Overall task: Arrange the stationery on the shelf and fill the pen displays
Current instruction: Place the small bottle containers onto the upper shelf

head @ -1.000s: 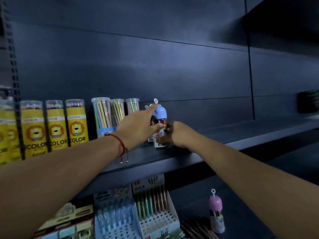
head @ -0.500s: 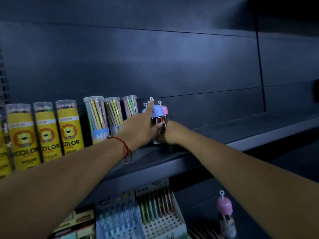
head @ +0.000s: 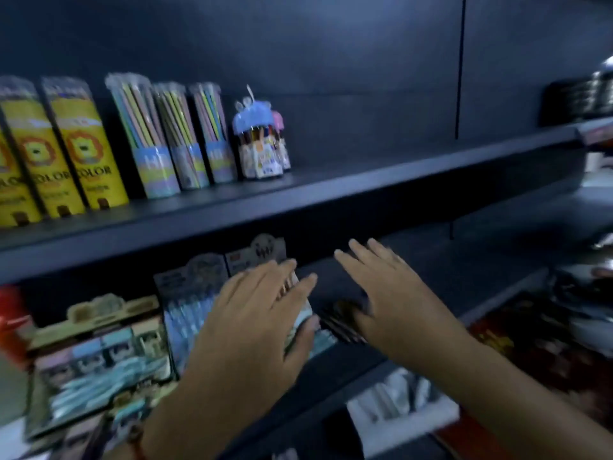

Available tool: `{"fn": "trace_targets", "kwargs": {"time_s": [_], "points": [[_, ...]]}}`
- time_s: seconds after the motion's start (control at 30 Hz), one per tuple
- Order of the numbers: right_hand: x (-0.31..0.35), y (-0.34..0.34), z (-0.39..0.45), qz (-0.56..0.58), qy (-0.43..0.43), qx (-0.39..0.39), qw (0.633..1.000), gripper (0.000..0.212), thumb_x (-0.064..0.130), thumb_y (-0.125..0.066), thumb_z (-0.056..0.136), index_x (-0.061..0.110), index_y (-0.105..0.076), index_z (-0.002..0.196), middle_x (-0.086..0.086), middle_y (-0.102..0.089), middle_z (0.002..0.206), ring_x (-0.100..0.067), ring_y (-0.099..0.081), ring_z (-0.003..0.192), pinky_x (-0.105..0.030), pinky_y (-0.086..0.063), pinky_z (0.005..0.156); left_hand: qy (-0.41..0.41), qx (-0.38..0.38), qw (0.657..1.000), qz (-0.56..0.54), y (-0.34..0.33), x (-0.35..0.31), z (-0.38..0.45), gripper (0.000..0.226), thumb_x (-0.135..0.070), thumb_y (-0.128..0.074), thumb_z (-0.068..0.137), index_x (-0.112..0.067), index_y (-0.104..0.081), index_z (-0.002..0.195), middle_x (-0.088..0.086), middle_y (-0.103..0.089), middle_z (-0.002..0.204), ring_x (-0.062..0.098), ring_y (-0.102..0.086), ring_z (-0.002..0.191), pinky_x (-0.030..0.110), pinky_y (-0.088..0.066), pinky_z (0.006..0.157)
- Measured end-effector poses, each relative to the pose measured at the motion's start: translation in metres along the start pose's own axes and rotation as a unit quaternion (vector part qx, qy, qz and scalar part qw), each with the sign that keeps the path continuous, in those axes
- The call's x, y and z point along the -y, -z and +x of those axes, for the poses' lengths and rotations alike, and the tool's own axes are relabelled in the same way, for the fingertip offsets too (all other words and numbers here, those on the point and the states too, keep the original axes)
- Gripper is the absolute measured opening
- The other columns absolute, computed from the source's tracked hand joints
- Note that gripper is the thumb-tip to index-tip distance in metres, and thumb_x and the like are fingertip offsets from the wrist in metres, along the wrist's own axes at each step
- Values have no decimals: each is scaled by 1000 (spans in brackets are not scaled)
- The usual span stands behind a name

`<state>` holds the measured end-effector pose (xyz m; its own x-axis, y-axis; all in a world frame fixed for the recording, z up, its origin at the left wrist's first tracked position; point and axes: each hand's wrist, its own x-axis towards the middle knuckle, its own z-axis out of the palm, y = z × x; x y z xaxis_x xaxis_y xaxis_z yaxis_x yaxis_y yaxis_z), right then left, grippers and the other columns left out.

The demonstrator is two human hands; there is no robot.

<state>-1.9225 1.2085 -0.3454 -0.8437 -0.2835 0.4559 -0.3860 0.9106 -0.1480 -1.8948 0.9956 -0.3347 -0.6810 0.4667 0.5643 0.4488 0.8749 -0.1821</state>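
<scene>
Both hands, left hand and right hand, are reaching spread and empty toward the lower-shelf pen display; next likely calls for gripping it.

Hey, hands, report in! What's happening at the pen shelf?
Left hand open over pen display. Right hand open, empty. Blue-capped pen tub standing on upper shelf.

Both hands, left hand and right hand, hover spread-fingered before the lower dark shelf, over white cardboard pen displays.
</scene>
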Motion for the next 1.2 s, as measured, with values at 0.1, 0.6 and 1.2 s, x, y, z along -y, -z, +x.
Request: {"fn": "trace_targets", "kwargs": {"time_s": [0.1,0.6,1.2], "points": [[-13,-49,-37,-25,-29,37,999,68,47,-47,99,25,-17,156,-2,-17,164,-23,-6,152,-36,-3,125,65,117,990,-51,-45,-19,-27,56,-60,-28,98,-37,-34,149,-5,-30,157,20,-30,142,39,-26,114],[-66,-163,-24,57,-224,130,964,80,41,-53,99,27,-1,158,-2,0,167,-25,-1,153,-35,-5,123,76,127,977,-154,-175,-34,-3,58,-53,-41,98,-33,-30,151,-4,-18,162,23,-12,148,44,-14,117],[-138,-233,66,248,-367,-133,887,30,39,-68,87,18,-58,106,0,-66,95,-19,-62,82,-36,-49,67,100,134,969,-181,-205,-22,0,54,-50,-38,100,-36,-27,151,-10,-15,161,15,-15,146,34,-21,115]]}}
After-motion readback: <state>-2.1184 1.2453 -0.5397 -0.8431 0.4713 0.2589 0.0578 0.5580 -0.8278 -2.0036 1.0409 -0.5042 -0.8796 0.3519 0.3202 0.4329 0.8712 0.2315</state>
